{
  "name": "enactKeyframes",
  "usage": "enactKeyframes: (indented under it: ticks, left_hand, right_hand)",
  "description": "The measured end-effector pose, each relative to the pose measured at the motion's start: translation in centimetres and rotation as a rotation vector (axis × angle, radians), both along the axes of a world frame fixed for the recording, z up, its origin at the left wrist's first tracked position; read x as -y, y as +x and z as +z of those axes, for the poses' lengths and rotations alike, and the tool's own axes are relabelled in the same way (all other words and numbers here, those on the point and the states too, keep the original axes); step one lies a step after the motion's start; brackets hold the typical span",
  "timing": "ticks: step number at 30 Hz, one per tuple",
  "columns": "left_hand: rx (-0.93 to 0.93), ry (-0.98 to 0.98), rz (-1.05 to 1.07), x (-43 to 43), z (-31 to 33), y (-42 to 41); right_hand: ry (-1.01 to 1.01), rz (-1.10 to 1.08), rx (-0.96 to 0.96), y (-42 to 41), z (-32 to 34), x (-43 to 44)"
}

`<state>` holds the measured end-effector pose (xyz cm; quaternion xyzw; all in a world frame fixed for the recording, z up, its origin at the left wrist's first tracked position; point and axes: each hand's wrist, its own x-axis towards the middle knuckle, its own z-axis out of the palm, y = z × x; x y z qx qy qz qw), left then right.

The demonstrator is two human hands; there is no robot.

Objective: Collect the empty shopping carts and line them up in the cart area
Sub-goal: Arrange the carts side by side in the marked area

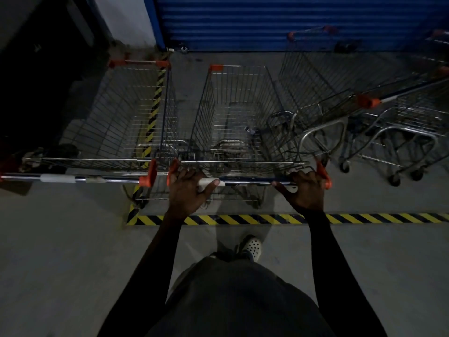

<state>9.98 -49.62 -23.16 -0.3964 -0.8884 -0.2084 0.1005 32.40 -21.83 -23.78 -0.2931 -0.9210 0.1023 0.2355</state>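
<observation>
"Shopping cart (206, 117): where?"
"Inside the striped tape (243, 219), nose toward the blue shutter (267, 20); left hand (187, 188) and right hand (307, 190) grip its handle (245, 183)."
"Hidden?"
"Front wheels, lost in gloom. Neighbouring cart (121, 113) cut off at left, just beside; skewed carts (315, 93) crowd right."

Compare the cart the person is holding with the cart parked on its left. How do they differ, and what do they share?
The held cart has the left hand and right hand gripping its handle; the left cart is untouched. The left cart stands over a striped tape line; the held cart stands beside it. Both are empty wire carts with orange trim, facing the blue shutter.
</observation>
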Motion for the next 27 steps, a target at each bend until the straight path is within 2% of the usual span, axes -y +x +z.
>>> enactKeyframes:
  ticks: [7,9,12,13,14,15,16,17,19,20,21,23,24,27]
  left_hand:
    - [0.006,0.021,-0.018,0.2,0.3,0.4]
    - [0.151,0.243,0.000,0.2,0.7,0.1]
    - [0.396,0.868,0.135,0.5,2.3,2.3]
    - [0.590,1.090,0.151,0.9,2.5,3.2]
    - [0.868,1.256,0.114,1.7,2.2,3.4]
    - [1.165,1.353,0.063,2.4,1.8,2.7]
    - [1.398,1.386,0.018,3.5,1.4,1.7]
    - [1.487,1.451,-0.046,4.7,-0.4,0.2]
    - [1.853,1.526,-0.384,6.1,-5.5,-5.4]
    - [1.860,1.544,-0.402,6.4,-6.2,-6.6]
    - [1.786,1.542,-0.378,6.5,-6.0,-6.7]
    - [1.671,1.574,-0.233,6.0,-4.0,-3.6]
    - [1.680,1.583,-0.169,5.7,-3.4,-2.1]
    - [1.692,1.677,0.185,5.5,-1.7,-1.1]
  right_hand:
    - [0.029,-0.011,0.002,0.2,-0.1,0.3]
    - [0.022,-0.015,0.017,0.2,-0.2,0.2]
    - [0.035,-0.005,0.002,0.2,-0.3,0.0]
    - [0.038,-0.007,0.000,0.2,-0.3,0.0]
    - [0.039,-0.012,-0.001,0.2,-0.3,0.0]
    - [0.042,-0.015,-0.002,0.2,-0.2,0.1]
    - [0.047,-0.014,-0.002,0.2,-0.2,0.1]
    - [0.051,-0.013,-0.001,0.2,-0.2,0.1]
    - [0.054,-0.014,0.007,0.1,-0.3,0.1]
    - [0.052,-0.014,0.010,0.1,-0.3,0.1]
    - [0.051,-0.013,0.013,0.1,-0.3,0.1]
    - [0.051,-0.011,0.012,0.1,-0.1,0.2]
    - [0.050,-0.008,0.007,0.1,0.0,0.3]
    - [0.053,-0.004,0.004,0.1,0.3,0.4]
